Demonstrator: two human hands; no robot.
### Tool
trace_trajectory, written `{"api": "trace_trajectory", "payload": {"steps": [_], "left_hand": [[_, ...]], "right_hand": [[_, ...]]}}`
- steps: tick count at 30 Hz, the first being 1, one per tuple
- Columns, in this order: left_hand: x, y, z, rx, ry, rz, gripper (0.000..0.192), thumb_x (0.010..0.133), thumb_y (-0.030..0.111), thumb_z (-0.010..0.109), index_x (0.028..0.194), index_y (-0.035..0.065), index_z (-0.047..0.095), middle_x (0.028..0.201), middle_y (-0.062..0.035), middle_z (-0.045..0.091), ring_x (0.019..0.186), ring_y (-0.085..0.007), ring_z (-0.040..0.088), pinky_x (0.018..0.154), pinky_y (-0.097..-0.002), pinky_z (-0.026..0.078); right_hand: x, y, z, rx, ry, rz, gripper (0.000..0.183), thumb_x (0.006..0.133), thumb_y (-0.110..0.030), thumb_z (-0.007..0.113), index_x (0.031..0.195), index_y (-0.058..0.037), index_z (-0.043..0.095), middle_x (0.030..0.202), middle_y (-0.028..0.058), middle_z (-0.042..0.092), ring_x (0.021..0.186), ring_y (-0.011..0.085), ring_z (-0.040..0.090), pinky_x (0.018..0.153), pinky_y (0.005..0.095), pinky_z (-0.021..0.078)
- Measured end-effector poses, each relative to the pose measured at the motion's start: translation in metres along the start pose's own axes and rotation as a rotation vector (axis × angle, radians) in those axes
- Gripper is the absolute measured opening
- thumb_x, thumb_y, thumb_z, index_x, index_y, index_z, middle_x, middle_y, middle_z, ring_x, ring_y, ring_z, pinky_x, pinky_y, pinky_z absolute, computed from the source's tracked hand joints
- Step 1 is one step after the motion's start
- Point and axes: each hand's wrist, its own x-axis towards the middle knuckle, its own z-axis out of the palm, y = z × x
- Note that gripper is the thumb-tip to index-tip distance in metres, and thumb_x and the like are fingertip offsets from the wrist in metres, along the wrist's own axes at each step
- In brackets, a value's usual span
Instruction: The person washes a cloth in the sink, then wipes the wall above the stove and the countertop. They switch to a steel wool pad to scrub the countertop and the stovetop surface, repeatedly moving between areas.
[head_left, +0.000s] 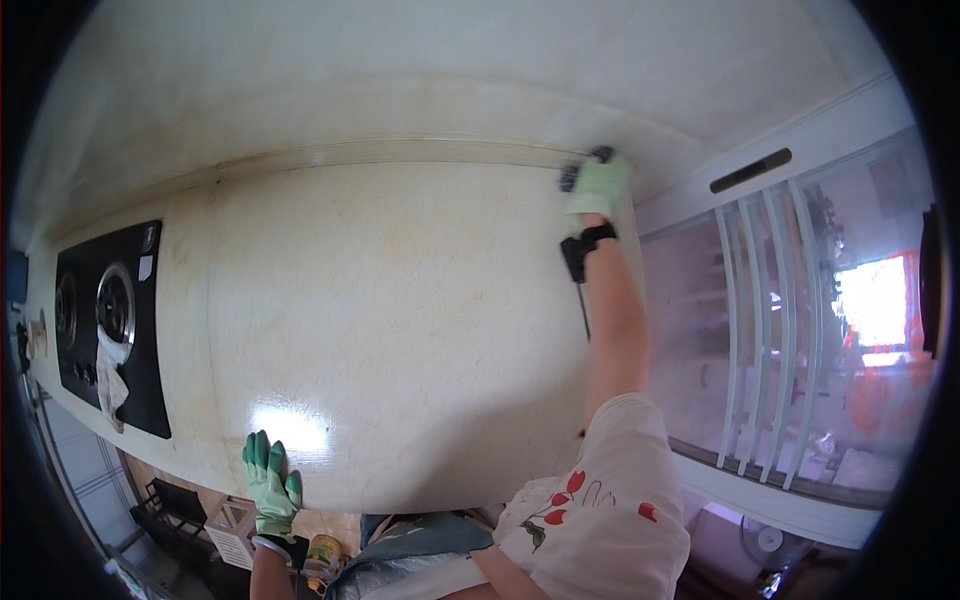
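My right hand, in a pale green rubber glove, reaches to the far right corner of the pale countertop. Its fingers close around a dark, blurred scrubbing pad pressed where the counter meets the back wall. A black band with a small box and a cable sits on that wrist. Near the front edge, my left hand, in a green glove with darker fingertips, rests palm down on the counter. Its fingers are apart and hold nothing.
On the left lies a black gas hob with a white cloth draped across it. A glazed window with white bars borders the right side. Below the front edge are an oil bottle, a white slatted stool and a black chair.
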Motion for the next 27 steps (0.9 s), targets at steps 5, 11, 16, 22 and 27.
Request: {"api": "trace_trajectory", "payload": {"steps": [5, 11, 16, 22, 27], "left_hand": [[0.005, 0.0, 0.002, -0.002, 0.044, 0.065, 0.061, 0.096, 0.026, 0.057, 0.153, 0.0096, 0.044, 0.161, -0.0268, 0.035, 0.148, -0.05, 0.032, 0.121, -0.0616, 0.024], [0.003, -0.005, 0.005, 0.046, 0.03, 0.06, 0.061, 0.096, 0.025, 0.056, 0.154, 0.0097, 0.043, 0.161, -0.0275, 0.034, 0.148, -0.0508, 0.032, 0.121, -0.062, 0.024], [0.0, -0.004, 0.004, 0.027, 0.001, 0.034, 0.062, 0.094, 0.024, 0.057, 0.153, 0.0083, 0.043, 0.161, -0.0281, 0.034, 0.148, -0.052, 0.032, 0.12, -0.0635, 0.024], [0.004, -0.005, 0.007, 0.032, 0.058, 0.084, 0.063, 0.094, 0.025, 0.056, 0.153, 0.0081, 0.042, 0.161, -0.0282, 0.034, 0.148, -0.0522, 0.031, 0.12, -0.0642, 0.022], [-0.001, -0.007, 0.007, 0.041, 0.032, 0.073, 0.066, 0.092, 0.023, 0.056, 0.154, 0.0097, 0.041, 0.162, -0.0276, 0.032, 0.149, -0.0521, 0.03, 0.12, -0.0644, 0.023]], "right_hand": [[-0.018, -0.004, 0.045, 0.354, 0.327, -0.229, 0.028, 0.089, -0.024, 0.066, 0.106, -0.0016, 0.067, 0.12, 0.0215, 0.064, 0.118, 0.0435, 0.054, 0.105, 0.0532, 0.0435], [0.051, 0.081, 0.0, 0.468, 0.073, 0.319, 0.024, 0.087, -0.019, 0.065, 0.1, 0.0013, 0.066, 0.095, 0.0234, 0.068, 0.095, 0.038, 0.066, 0.083, 0.0552, 0.048], [0.006, 0.021, 0.018, 0.75, 0.196, 0.201, 0.018, 0.09, -0.015, 0.06, 0.097, -0.0002, 0.067, 0.103, 0.0195, 0.068, 0.103, 0.0334, 0.065, 0.087, 0.0511, 0.0489], [0.019, 0.052, 0.037, 0.139, 0.232, 0.015, 0.012, 0.092, -0.012, 0.061, 0.093, -0.0004, 0.065, 0.106, 0.0153, 0.067, 0.107, 0.0287, 0.062, 0.091, 0.0455, 0.0482], [0.048, 0.083, 0.01, 0.978, 0.038, 0.52, 0.009, 0.093, -0.009, 0.058, 0.088, -0.0022, 0.062, 0.096, 0.0115, 0.066, 0.092, 0.0253, 0.064, 0.086, 0.0401, 0.0461]]}}
